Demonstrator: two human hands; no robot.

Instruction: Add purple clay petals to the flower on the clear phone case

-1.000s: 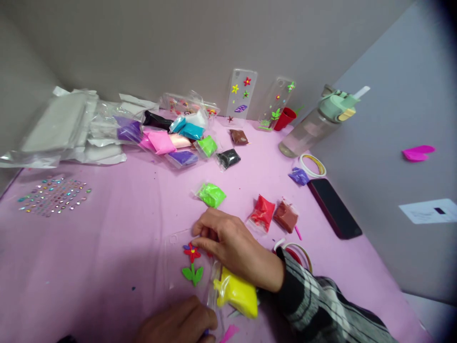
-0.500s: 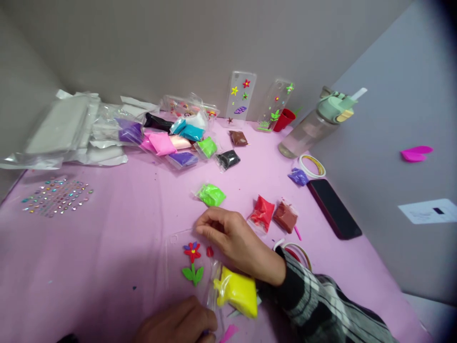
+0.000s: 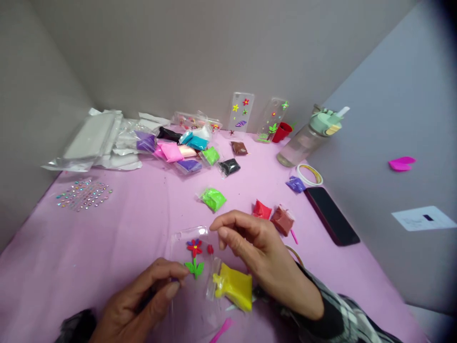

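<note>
The left grip (image 3: pixel 135 297) is pressed together, thumb against fingers, pinching a small purple item (image 3: pixel 173 280). Most of the item is hidden, so its kind cannot be confirmed. The right grip (image 3: pixel 260 252) is spread, thumb and forefinger apart, with nothing visible in it.

A clear phone case (image 3: pixel 189 232) lies flat on the counter (image 3: pixel 64 267), between the two grips. A clay flower (image 3: pixel 194 247), with red petals and a purple centre, sits on the case just beyond the left grip's fingertips, above green clay leaves (image 3: pixel 195 268). A red clay bit (image 3: pixel 210 249) lies just beside the flower, below the right grip's fingertips. A yellow clay bag (image 3: pixel 233 287) lies under the right grip, at the case's edge. A pink spatula (image 3: pixel 222 331) lies nearer the person, between the grips.

Assessment: the pinch is suitable for a piece this small. Contact should stay at the fingertips, with the heel of the left grip held off the soft flower and leaves. The right grip's clearance above the red clay bit is acceptable and should be maintained.

Ahead of the right grip are a green clay packet (image 3: pixel 213 199), a red clay packet (image 3: pixel 262 210) and a brown clay packet (image 3: pixel 282 220).
</note>
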